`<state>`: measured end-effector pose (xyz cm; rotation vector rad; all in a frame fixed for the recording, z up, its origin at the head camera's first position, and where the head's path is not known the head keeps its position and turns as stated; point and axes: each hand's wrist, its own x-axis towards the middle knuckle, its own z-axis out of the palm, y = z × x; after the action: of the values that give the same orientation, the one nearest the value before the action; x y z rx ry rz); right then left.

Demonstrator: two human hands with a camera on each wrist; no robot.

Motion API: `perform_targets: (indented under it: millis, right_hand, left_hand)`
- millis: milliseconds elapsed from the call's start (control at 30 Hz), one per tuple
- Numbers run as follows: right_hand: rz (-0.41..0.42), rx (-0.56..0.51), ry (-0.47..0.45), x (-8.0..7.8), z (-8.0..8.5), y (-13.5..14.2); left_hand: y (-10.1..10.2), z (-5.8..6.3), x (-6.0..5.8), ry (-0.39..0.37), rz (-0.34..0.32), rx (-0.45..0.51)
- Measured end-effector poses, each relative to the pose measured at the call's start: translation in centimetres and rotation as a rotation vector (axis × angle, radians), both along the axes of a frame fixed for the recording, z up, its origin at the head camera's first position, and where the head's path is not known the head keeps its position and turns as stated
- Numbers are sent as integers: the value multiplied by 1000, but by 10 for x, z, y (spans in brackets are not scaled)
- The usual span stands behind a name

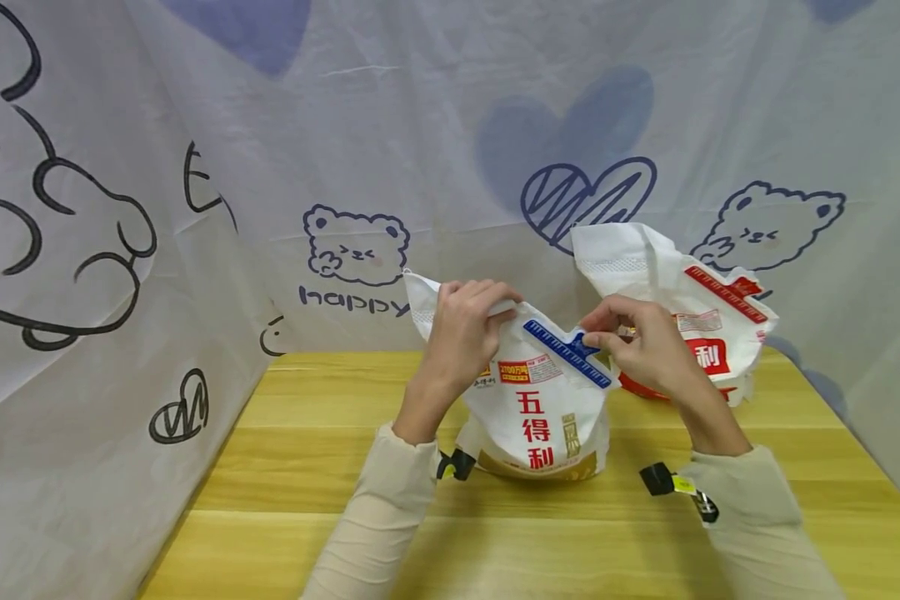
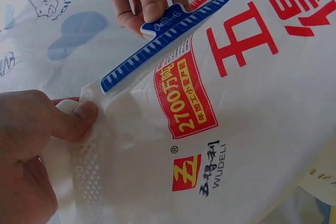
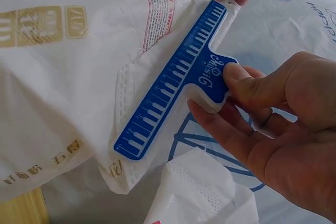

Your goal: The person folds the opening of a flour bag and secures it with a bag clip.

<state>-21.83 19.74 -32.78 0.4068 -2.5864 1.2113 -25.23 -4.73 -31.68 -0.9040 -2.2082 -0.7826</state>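
A white flour bag [image 1: 495, 425] with red and gold print stands on the table, its top edge folded. Across the right part of that edge lies a blue clip [image 1: 566, 354] patterned like piano keys. My right hand [image 1: 645, 346] pinches the clip's handle between thumb and fingers, as the right wrist view shows with the clip [image 3: 173, 85] lying along the bag's folded rim. With thumb and fingers, my left hand [image 1: 465, 329] grips the top of the bag left of the clip. In the left wrist view, the thumb [image 2: 84, 116] presses on the bag's perforated edge.
Behind and to the right stands a second white flour bag [image 1: 645, 267] bearing a red clip [image 1: 727, 292] of the same shape. Both stand on a yellow wooden table [image 1: 330, 467]. A printed cloth [image 1: 420, 125] hangs behind and along the sides.
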Motion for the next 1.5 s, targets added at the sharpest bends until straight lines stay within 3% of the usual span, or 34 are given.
perform_targets:
  millis: [433,733,1067,1267,1500]
  right_hand:
    - [36,-28,-15,1,-5,6]
    - [48,-106,8,4,-14,8]
    - [27,-86,48,16,-22,8]
    - [-33,-52,102,33,-26,14]
    - [0,-16,166,50,-38,16]
  left_hand:
    - [0,2,2,26,12,-19]
    - [0,-1,4,7,46,-41]
    - [-6,-5,8,68,3,-1]
    - [-15,-9,16,109,-81,60]
    - [-30,-23,36,185,-80,149]
